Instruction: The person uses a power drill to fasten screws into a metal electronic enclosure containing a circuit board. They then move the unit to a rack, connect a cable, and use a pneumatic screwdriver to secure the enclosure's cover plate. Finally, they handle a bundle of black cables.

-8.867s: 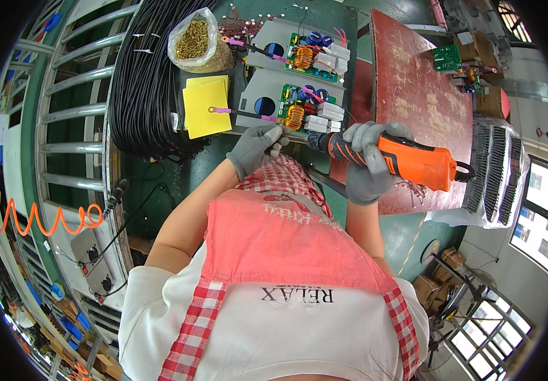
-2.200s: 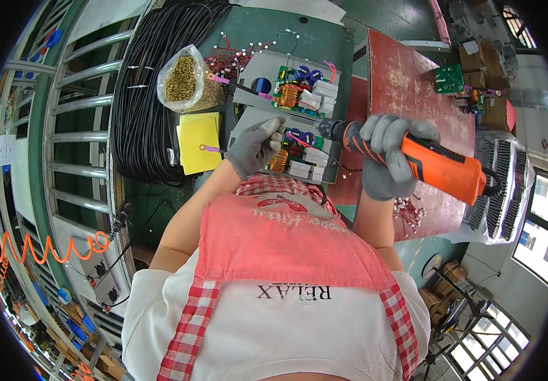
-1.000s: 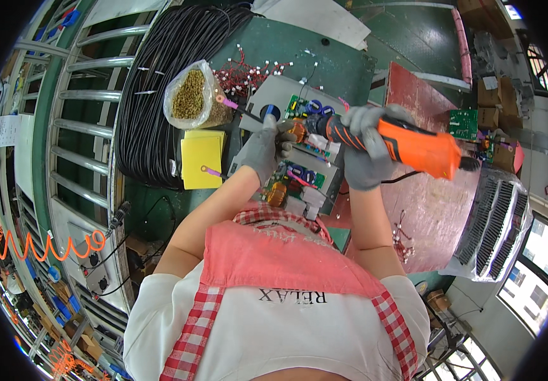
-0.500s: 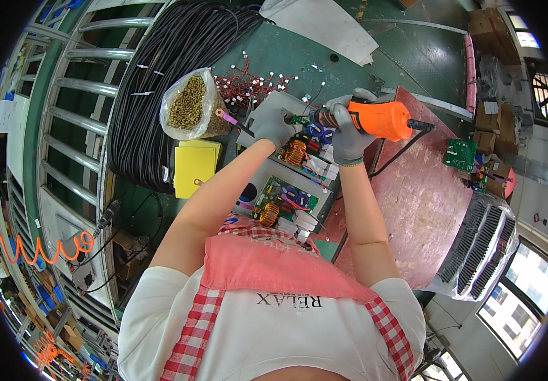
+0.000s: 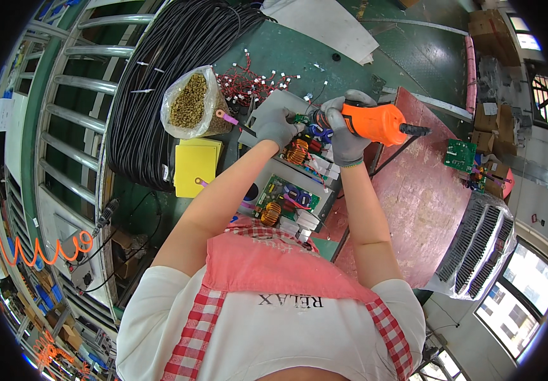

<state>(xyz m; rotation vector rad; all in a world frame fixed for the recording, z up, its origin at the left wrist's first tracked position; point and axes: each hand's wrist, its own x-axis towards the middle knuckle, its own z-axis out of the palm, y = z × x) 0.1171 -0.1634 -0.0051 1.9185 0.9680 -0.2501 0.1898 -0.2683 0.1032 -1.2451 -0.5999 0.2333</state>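
My right hand [image 5: 348,136], in a grey glove, is wrapped round an orange electric screwdriver [image 5: 380,123]. The tool lies nearly level, its dark nose pointing left toward my left hand [image 5: 276,127]. That hand, gloved too, is over the upper grey metal case, with its fingers drawn together near the screwdriver's nose; what they pinch, if anything, is hidden. Below the nose sit a copper-wound coil [image 5: 297,152] and blue capacitors [image 5: 319,133]. Nearer to me, a second case holds a green circuit board [image 5: 279,190] with another copper coil [image 5: 270,214].
Left of my hands stand a clear bag of small brass-coloured parts [image 5: 189,105], yellow cards [image 5: 196,166] and a thick black cable coil [image 5: 135,114]. Red-and-black wires [image 5: 248,86] with white connectors lie beyond. A worn pink board [image 5: 407,203] lies to the right, with a power cord over it.
My right hand and the screwdriver have shifted slightly left, and the tool's rear end has dipped a little toward me. My left hand stays at nearly the same spot.
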